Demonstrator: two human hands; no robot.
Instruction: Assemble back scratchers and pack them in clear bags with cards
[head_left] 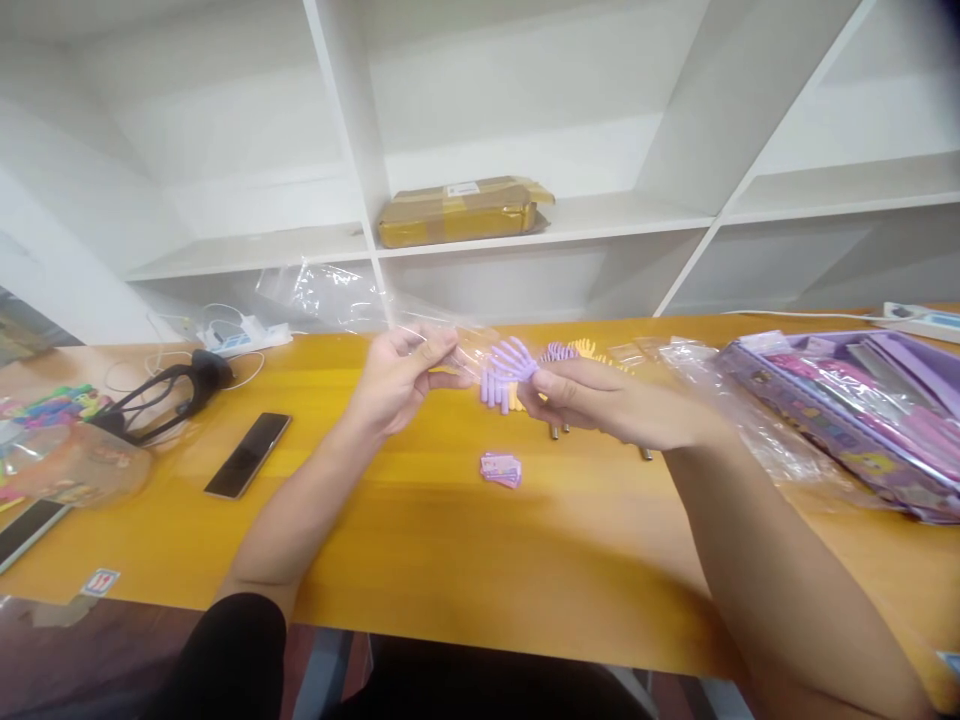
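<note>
In the head view, my left hand (pixel 409 375) pinches the edge of a clear plastic bag (pixel 337 295), which stretches up to the left and across toward my other hand. My right hand (pixel 581 392) is closed on a purple hand-shaped scratcher (pixel 513 358), its thin fingers spread and touching or inside the bag's end; which, I cannot tell. Behind and below it lie more purple pieces (pixel 493 388) and yellow fingered pieces (pixel 591 350), partly hidden by my right hand. Short metal rod ends (pixel 555 432) show beneath that hand. A small stack of purple printed cards (pixel 500 469) lies on the table below.
On the wooden table (pixel 450 560) are a black phone (pixel 248 455), a tub of colourful pieces (pixel 97 462), a black strapped object (pixel 206 372) and a power strip (pixel 247 336). Right: crumpled clear bags (pixel 780 430) and a purple box (pixel 847 430). A taped parcel (pixel 461 212) sits on the shelf.
</note>
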